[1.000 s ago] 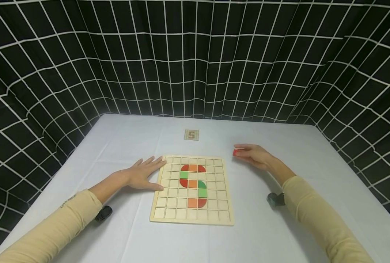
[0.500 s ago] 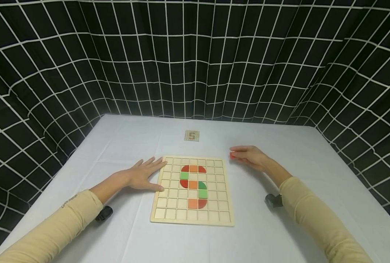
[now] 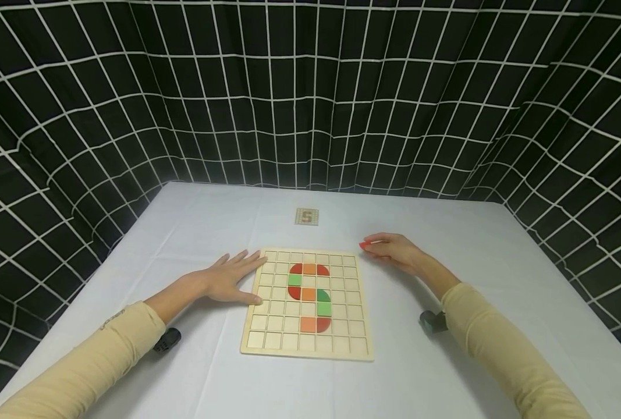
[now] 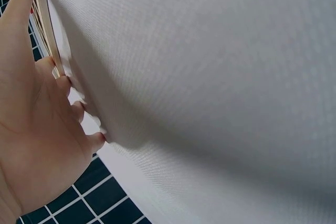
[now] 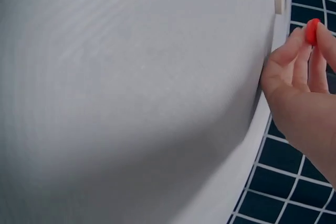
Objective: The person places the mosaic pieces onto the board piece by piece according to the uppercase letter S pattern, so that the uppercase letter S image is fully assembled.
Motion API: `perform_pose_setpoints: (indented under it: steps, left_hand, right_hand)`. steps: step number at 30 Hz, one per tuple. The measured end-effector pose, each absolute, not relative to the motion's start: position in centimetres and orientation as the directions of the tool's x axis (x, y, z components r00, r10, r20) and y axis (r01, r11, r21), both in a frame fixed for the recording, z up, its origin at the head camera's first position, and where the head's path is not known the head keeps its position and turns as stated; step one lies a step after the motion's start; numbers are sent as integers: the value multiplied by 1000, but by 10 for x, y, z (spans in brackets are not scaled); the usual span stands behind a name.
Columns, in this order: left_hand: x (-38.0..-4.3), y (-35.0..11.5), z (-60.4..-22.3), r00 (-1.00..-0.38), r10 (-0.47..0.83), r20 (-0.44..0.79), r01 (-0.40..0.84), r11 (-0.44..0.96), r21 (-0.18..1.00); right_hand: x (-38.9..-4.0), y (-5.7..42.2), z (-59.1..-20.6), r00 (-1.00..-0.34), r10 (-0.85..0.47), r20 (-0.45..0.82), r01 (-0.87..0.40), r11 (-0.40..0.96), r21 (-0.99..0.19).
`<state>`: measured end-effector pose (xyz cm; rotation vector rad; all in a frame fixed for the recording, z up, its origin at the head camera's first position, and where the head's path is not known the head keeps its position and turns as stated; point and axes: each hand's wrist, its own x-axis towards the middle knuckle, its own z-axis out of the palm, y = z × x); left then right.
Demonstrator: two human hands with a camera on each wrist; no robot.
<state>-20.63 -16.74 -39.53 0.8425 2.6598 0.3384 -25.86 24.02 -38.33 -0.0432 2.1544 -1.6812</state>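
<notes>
A wooden grid board (image 3: 273, 340) lies on the white table, with red, orange and green tiles forming a curved figure in its middle cells. My left hand (image 3: 226, 283) rests flat and spread at the board's left edge, thumb and fingertips touching the rim. Just off the board's upper right corner, my right hand (image 3: 396, 252) pinches a small red tile (image 3: 364, 245) between thumb and fingers. The right wrist view shows the same red tile (image 5: 312, 31) at the fingertips, part of it covered by them.
A small card (image 3: 307, 216) with a matching figure lies behind the board on the white tablecloth (image 3: 210, 221). Black curtains (image 3: 300, 87) with white grid lines enclose the table's back and sides. A dark device (image 3: 167, 340) sits under the left wrist, another (image 3: 432, 321) under the right.
My right hand has moved left with the red tile, closer to the board's upper right corner, and the tile has turned in the fingers. The left hand stays put.
</notes>
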Motion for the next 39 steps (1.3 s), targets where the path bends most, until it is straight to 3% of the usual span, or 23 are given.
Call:
perform_pose_setpoints:
  steps: [16, 26, 39]
  left_hand:
    - [-206, -166, -391, -770, 590, -244, 509, 798, 322]
    - [-207, -166, -393, -774, 581, -252, 504, 806, 312]
    - [-207, -168, -394, -775, 583, -243, 506, 804, 314]
  right_hand:
    - [-253, 219, -377, -876, -384, -291, 209, 241, -948]
    - [-246, 197, -375, -893, -346, -288, 74, 518, -852]
    - [-234, 170, -371, -855, -424, -299, 44, 515, -856]
